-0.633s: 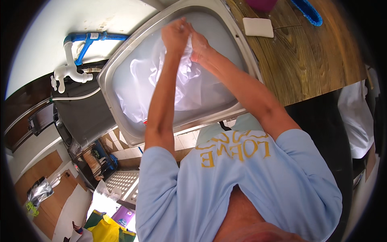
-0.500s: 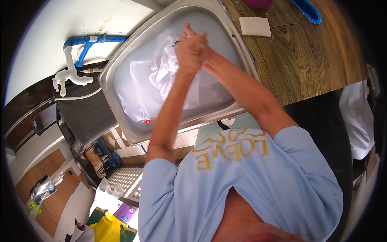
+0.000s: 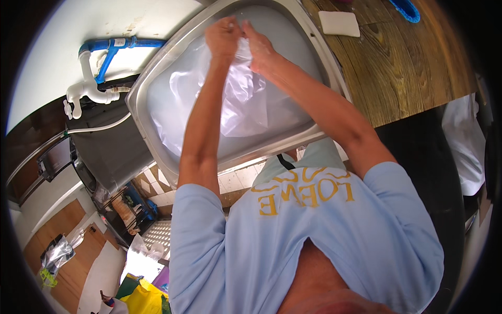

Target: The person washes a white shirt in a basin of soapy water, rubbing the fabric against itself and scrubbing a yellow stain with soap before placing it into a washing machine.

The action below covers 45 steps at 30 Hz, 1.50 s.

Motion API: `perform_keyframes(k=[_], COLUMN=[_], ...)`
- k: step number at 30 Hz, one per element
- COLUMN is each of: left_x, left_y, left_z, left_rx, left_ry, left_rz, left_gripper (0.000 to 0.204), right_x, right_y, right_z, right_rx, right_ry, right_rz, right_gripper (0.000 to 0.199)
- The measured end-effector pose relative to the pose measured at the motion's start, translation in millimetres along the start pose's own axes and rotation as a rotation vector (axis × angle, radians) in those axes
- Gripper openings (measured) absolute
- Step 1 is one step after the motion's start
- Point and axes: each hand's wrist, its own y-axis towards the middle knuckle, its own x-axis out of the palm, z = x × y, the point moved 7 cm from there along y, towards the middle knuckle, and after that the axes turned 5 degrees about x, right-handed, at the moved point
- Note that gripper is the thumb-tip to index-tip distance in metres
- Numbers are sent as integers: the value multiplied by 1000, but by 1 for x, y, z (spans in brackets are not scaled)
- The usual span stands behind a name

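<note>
A steel sink (image 3: 342,89) holds cloudy greyish water with a wet white cloth (image 3: 243,97) spread and bunched in it. My left hand (image 3: 224,37) is closed in a fist on the far end of the cloth. Close beside it, my right hand (image 3: 260,48) grips the same bunched part, slightly blurred by motion. From between the two hands the fabric hangs toward me in shiny folds. Its left part floats on the water near the sink's left wall.
On the wooden counter (image 3: 389,78) to the right lie a white soap bar (image 3: 339,24) and a blue brush-like object (image 3: 405,9). A white tap (image 3: 89,86) on blue pipes (image 3: 109,57) stands left of the sink. A yellow and green bag (image 3: 141,295) is at lower left.
My hands, pressed together before, have moved slightly apart and farther away, with the left going leftward. The cloth between them is now drawn up and stretched toward the far side.
</note>
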Motion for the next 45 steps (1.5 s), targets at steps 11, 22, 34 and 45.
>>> perform_keyframes(k=[11, 22, 34, 45], left_x=[9, 29, 26, -8], left_y=[-2, -24, -37, -11], left_z=[15, -16, 39, -27], left_rx=[-61, 251, 355, -356], left_ry=[66, 157, 111, -740], left_rz=[-83, 91, 113, -46], left_gripper=[26, 19, 18, 40], right_x=[-3, -14, -14, -6], right_y=[-13, -12, -4, -16], right_z=[-9, -5, -13, -34], right_rx=[-9, -61, -55, -140], right_ry=[78, -139, 58, -45], right_rz=[-16, 116, 7, -121], right_gripper=[38, 41, 66, 50])
